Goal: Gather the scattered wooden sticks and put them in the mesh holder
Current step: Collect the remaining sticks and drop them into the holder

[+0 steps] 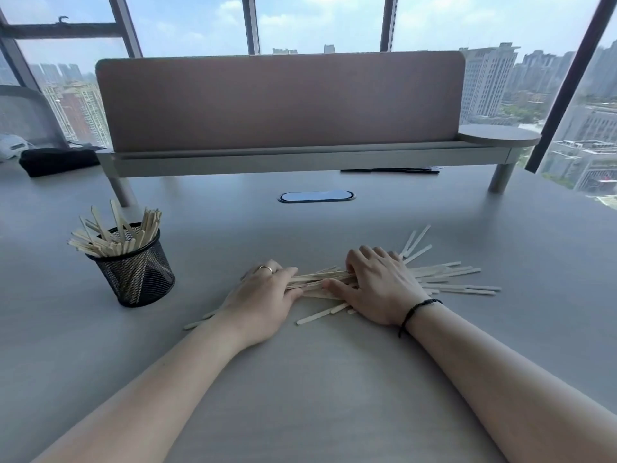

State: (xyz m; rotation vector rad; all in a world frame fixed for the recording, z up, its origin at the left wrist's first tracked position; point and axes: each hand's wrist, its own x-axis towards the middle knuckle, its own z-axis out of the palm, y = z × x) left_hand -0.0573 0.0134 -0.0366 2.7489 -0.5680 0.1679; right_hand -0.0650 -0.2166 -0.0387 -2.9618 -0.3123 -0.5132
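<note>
Wooden sticks (pixel 444 274), pale and flat, lie fanned on the grey bench (pixel 334 379).
Left hand (pixel 263 295) and right hand (pixel 377 285) curl around a bundle between them; the black mesh holder (pixel 137 272), well left, already bristles with sticks.

Bare arms, a ring, a cord bracelet.
Both forearms are bare, with no sleeves in view. The left hand (pixel 263 295) wears a thin, plain band ring (pixel 266 268) on one finger. The right hand (pixel 377 289) has bare fingers; a narrow black braided cord bracelet (pixel 414 310) circles its wrist.
</note>
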